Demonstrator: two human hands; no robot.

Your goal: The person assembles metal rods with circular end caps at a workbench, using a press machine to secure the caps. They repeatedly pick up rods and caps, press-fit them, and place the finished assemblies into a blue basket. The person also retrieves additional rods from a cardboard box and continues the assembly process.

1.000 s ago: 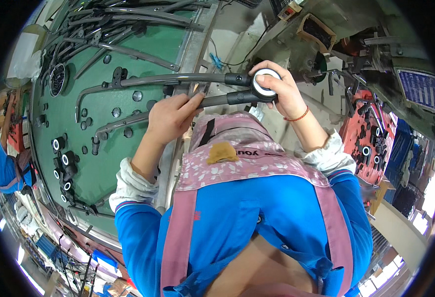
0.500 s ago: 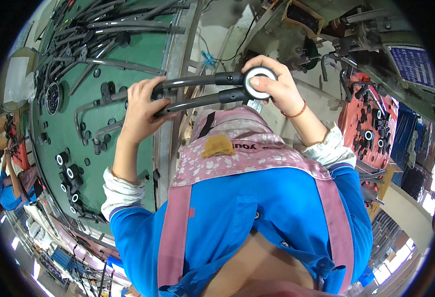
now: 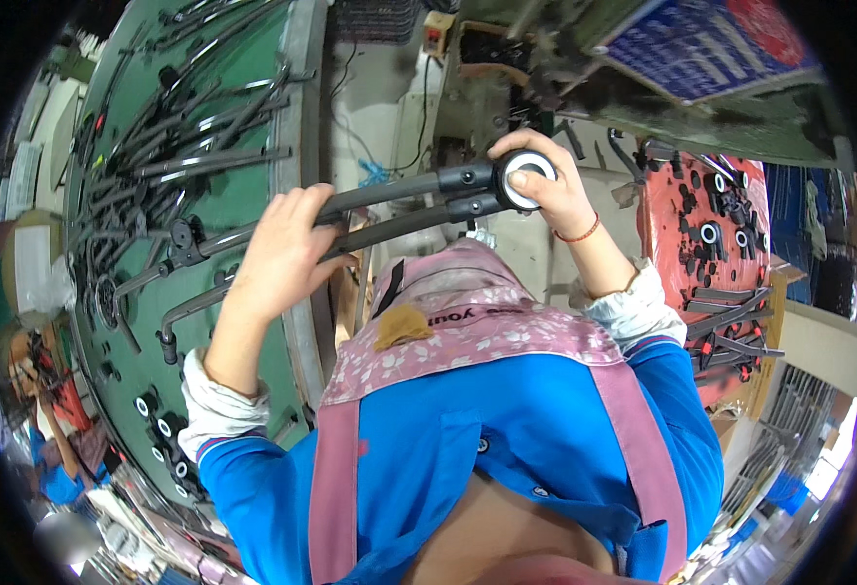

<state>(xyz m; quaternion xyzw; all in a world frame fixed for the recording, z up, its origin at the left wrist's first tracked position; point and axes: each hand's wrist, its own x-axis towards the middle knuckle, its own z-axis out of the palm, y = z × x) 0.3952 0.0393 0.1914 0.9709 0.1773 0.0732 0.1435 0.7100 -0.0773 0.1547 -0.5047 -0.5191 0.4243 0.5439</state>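
Observation:
A frame of two dark metal tubes (image 3: 389, 190) lies across in front of my body, with bent ends over the green table at left. Its right ends sit in black sockets (image 3: 463, 178), beside a black wheel (image 3: 536, 159) with a white ring. My left hand (image 3: 287, 249) is closed around the tubes near their middle; part of its grip is hidden. The wheel is in my right hand (image 3: 563, 200), thumb pressed on its face and fingers behind it. A black bracket (image 3: 187, 239) shows near the upper tube's left part.
Dark tubes lie piled on the green table (image 3: 253, 322), with several wheels (image 3: 165, 427) at its near left. A red-covered surface (image 3: 662, 224) at right bears wheels, black parts and tubes. A blue sign (image 3: 682, 49) is at upper right. Another person (image 3: 63, 478) is at far left.
The view has turned, so the table and blue sign appear further left. Both hands keep their hold on the frame and wheel. The tubes' right end has shifted slightly right and down.

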